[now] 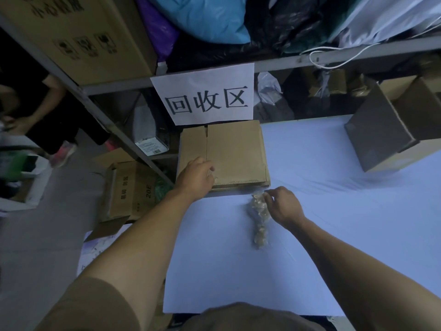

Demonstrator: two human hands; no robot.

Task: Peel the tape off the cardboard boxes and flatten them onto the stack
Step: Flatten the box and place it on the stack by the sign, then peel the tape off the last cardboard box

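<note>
1. Right hand (284,206) is pinching the crumpled tape (260,220) lying on the table (334,211).
2. Left hand (195,177) is pressing, fingers curled, the stack (236,154) beneath the sign (205,96).

I see the stack of flattened cardboard boxes (235,151) lying flat at the table's far left; a crumpled strip of peeled tape (260,220) lies just near-right of it.
</note>
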